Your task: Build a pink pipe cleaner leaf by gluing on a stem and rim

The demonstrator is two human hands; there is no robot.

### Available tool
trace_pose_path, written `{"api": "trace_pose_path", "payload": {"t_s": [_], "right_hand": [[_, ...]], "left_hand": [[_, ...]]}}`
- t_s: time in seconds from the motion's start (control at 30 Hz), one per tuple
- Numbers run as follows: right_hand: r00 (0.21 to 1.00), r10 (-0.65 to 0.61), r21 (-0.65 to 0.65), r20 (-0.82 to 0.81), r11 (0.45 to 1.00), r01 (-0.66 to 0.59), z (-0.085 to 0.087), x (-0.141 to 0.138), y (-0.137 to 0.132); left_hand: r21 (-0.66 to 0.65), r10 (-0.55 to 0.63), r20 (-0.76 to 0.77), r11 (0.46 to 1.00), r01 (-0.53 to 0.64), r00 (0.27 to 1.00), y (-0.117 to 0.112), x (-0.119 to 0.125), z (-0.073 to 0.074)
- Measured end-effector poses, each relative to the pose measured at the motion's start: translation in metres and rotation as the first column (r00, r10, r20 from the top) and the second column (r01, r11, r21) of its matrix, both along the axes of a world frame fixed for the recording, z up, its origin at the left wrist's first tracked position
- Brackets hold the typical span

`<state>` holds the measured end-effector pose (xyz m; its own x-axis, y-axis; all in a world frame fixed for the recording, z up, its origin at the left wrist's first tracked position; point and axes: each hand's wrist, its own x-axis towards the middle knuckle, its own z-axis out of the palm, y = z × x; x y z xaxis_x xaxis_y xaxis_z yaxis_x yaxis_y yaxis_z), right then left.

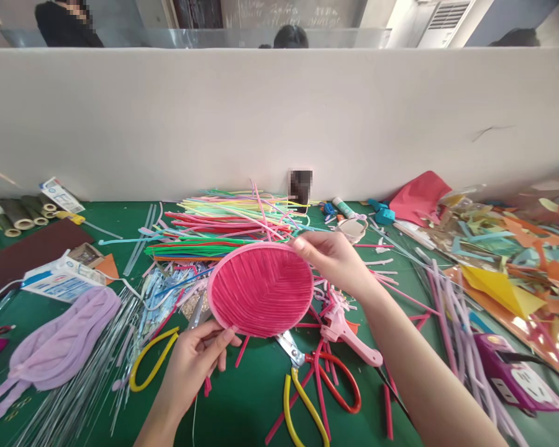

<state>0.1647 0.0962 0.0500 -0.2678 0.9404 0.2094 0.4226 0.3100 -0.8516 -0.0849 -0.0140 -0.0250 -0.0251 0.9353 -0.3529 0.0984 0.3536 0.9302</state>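
A pink oval piece [263,288], filled with rows of dark pink fuzzy strips and edged in lighter pink, is held up above the table. My left hand [202,351] pinches its lower left rim. At the upper right rim, my right hand [323,254] grips it between thumb and fingers. Just below lie scissors with one red and one yellow handle [340,382], and a pink glue gun [349,335] rests beside them. Dark pink pipe cleaners [319,397] are scattered under the piece. Another yellow scissor handle [151,360] shows left of my left hand.
Bundles of coloured pipe cleaners [223,226] lie behind the piece. A lilac leaf-shaped piece [68,335] and thin wires [84,366] lie left. Right are a purple power strip [517,372] and paper scraps [535,248]. A white partition [168,124] stands behind, with people beyond.
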Motion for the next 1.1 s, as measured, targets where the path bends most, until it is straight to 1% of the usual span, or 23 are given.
{"api": "trace_pose_path", "payload": {"t_s": [0.07,0.17,0.3,0.37,0.43,0.5,0.53,0.57,0.63,0.7,0.77,0.8,0.87,0.9,0.97,1.0,1.03,1.1], "right_hand": [[0.999,-0.001,-0.001,-0.04,1.0,0.001,-0.001,-0.004,0.001],[0.997,-0.067,0.0,-0.048,0.998,0.067,-0.003,-0.009,0.001],[0.996,-0.042,-0.047,-0.084,0.998,0.038,-0.007,-0.014,0.002],[0.992,-0.062,-0.051,-0.112,0.997,0.056,-0.008,-0.015,0.004],[0.991,-0.075,-0.056,-0.112,0.996,0.069,-0.009,-0.015,0.009],[0.996,-0.012,-0.098,-0.083,0.995,0.004,-0.008,-0.016,0.017],[0.997,0.037,-0.121,-0.063,0.992,-0.044,-0.007,-0.018,0.021],[0.996,0.084,-0.139,-0.038,0.986,-0.088,-0.006,-0.019,0.025],[0.988,0.147,-0.137,0.038,0.981,-0.14,-0.003,-0.023,0.03],[0.977,0.156,-0.091,0.148,0.985,-0.144,-0.001,-0.026,0.031],[0.969,0.103,-0.019,0.225,0.995,-0.101,0.003,-0.024,0.027],[0.97,0.045,0.03,0.238,0.998,-0.053,0.004,-0.021,0.024],[0.969,-0.11,0.115,0.223,0.99,0.086,0.006,-0.011,0.015],[0.959,-0.184,0.139,0.216,0.978,0.157,0.007,-0.005,0.01],[0.935,-0.27,0.132,0.23,0.96,0.245,0.004,0.005,-0.009],[0.932,-0.265,0.099,0.246,0.964,0.248,0.001,0.008,-0.023],[0.948,-0.217,0.036,0.233,0.976,0.215,-0.003,0.009,-0.042],[0.979,-0.103,-0.05,0.176,0.992,0.114,-0.014,0.007,-0.092]], "left_hand": [[-0.008,-0.006,0.012,1.0,0.006,1.0,0.0,0.002,0.001],[-0.014,0.004,0.021,1.0,-0.004,1.0,0.0,0.005,0.002],[-0.019,0.029,0.032,0.999,-0.029,0.999,-0.004,0.012,0.003],[-0.047,-0.006,0.078,0.999,0.009,0.997,-0.008,0.017,0.002],[-0.076,-0.056,0.196,0.994,0.072,0.979,-0.012,0.021,0.001],[-0.097,-0.085,0.345,0.987,0.125,0.935,-0.014,0.025,-0.001],[-0.106,-0.077,0.403,0.986,0.13,0.912,-0.014,0.027,-0.002],[-0.119,-0.056,0.439,0.986,0.12,0.896,-0.013,0.029,-0.003],[-0.147,0.002,0.462,0.986,0.074,0.887,-0.009,0.032,-0.006],[-0.17,0.058,0.462,0.985,0.024,0.885,-0.005,0.034,-0.009],[-0.19,0.124,0.47,0.981,-0.036,0.874,-0.002,0.035,-0.013],[-0.196,0.168,0.474,0.977,-0.083,0.864,0.0,0.033,-0.014],[-0.194,0.267,0.483,0.961,-0.196,0.834,0.001,0.027,-0.016],[-0.186,0.31,0.491,0.95,-0.249,0.814,0.002,0.022,-0.016],[-0.162,0.369,0.513,0.928,-0.334,0.775,0.005,0.011,-0.016],[-0.155,0.394,0.524,0.916,-0.371,0.755,0.006,0.006,-0.015],[-0.156,0.421,0.53,0.902,-0.404,0.736,0.008,0.001,-0.014],[-0.177,0.476,0.518,0.873,-0.455,0.711,0.011,-0.004,-0.013]]}}
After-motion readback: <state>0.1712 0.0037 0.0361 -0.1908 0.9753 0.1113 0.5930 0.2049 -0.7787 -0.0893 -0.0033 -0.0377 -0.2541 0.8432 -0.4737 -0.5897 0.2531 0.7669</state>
